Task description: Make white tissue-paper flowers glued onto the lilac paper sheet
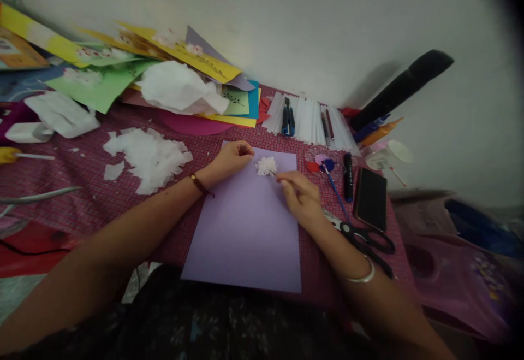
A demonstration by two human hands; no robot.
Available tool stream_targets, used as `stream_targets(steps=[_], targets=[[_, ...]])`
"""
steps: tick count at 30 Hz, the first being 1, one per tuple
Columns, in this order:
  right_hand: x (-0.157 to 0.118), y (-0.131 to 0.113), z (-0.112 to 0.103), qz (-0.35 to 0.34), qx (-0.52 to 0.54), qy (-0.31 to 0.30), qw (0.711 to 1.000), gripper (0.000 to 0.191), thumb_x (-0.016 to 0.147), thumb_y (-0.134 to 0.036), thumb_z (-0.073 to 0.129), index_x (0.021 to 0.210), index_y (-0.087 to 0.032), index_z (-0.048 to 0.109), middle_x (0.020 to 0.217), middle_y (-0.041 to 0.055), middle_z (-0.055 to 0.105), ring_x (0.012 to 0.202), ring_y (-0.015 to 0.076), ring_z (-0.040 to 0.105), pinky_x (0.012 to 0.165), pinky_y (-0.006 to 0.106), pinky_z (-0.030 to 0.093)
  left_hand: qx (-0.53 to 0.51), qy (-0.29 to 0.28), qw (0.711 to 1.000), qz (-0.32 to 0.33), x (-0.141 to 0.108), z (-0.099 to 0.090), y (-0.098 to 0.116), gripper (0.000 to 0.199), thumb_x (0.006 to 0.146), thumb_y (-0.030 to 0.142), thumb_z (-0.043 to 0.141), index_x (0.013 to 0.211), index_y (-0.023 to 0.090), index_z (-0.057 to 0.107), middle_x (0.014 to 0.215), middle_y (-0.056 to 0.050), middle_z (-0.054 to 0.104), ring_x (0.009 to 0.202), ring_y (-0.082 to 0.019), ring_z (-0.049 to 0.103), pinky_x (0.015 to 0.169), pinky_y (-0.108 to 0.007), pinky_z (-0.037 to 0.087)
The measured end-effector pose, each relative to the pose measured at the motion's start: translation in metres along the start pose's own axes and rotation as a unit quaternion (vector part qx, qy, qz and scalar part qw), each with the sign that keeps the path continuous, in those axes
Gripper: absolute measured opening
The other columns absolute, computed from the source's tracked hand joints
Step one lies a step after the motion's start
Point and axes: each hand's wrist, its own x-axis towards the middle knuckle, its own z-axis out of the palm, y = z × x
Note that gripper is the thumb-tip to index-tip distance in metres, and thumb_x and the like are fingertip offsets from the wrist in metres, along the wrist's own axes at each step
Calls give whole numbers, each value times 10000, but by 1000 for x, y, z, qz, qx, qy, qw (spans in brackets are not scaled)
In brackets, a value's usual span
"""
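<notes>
A sheet of purple paper (249, 229) lies on the checked cloth in front of me. Near its top edge sits a small white crumpled-paper cluster (266, 166). My left hand (233, 159) rests at the sheet's upper left, its fingers curled together; what they hold, if anything, is too small to name. To the right of the cluster, my right hand (301, 193) has thumb and forefinger pinched together at the cluster's edge, and whatever is between the fingertips cannot be made out.
White tissue pieces (151, 158) lie at the left. Coloured cards (102, 84) and crumpled tissue (180, 88) are at the back left. Glue sticks (307, 119), a cutter (287, 118), a paint palette (321, 163), a marker (347, 177), a phone (370, 198) and scissors (360, 237) are rightward.
</notes>
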Motion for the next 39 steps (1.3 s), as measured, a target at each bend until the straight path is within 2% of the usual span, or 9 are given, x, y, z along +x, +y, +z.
stream_targets(steps=[3,9,13,18,22,25,29,34,39], targets=[[2,6,1,134,178,85,971,229,973,-375,481,918,-204,624,745,20,673,637,158,628,619,299,524,-7,9,1000,-13,0,3,0,94,683,85,549,716,148,611,638,38,561,568,-77,446,550,-202,360],[3,14,5,246,291,57,923,251,915,-429,581,867,-191,646,688,0,674,598,132,623,617,259,495,-29,-52,997,-43,-9,-11,15,71,717,101,564,764,134,605,685,22,597,587,-76,499,557,-206,390],[4,14,4,239,274,37,931,266,908,-447,591,853,-198,664,693,7,674,617,141,621,640,276,497,67,-83,994,14,-20,-64,27,84,764,172,586,816,135,640,799,-31,672,720,-112,590,691,-251,466],[6,14,3,231,256,19,938,269,913,-443,579,852,-199,674,699,25,673,628,167,616,643,313,499,224,-80,971,-24,-19,-145,18,157,743,268,634,827,137,655,800,-43,683,702,-134,589,665,-264,460],[6,14,4,232,262,21,937,265,907,-440,581,844,-199,673,693,26,664,613,168,612,617,315,499,338,-73,936,-64,-13,-169,-6,140,644,229,678,752,139,674,747,-39,686,662,-141,574,635,-269,434],[6,12,3,231,264,25,936,264,905,-441,582,839,-202,671,692,26,669,604,163,610,608,311,500,319,-22,944,-84,-11,-165,-6,70,670,211,638,648,145,637,623,-20,622,564,-116,507,556,-262,383],[8,11,1,234,267,26,934,257,895,-447,597,834,-207,667,685,24,679,604,162,618,617,308,508,175,36,980,-87,-9,-147,31,92,728,219,659,671,154,628,584,8,556,507,-81,437,488,-240,320],[12,10,-2,230,280,46,931,271,862,-459,628,815,-196,671,639,10,659,561,147,599,563,283,489,61,-65,995,-45,-4,-89,74,146,798,181,645,674,158,572,562,18,538,463,-55,450,450,-208,330],[14,10,-4,222,267,55,936,264,826,-445,664,781,-185,672,634,16,654,580,154,605,567,289,491,-28,-205,977,-51,1,-31,65,101,803,188,643,742,158,568,572,27,568,438,-55,493,407,-176,360]])
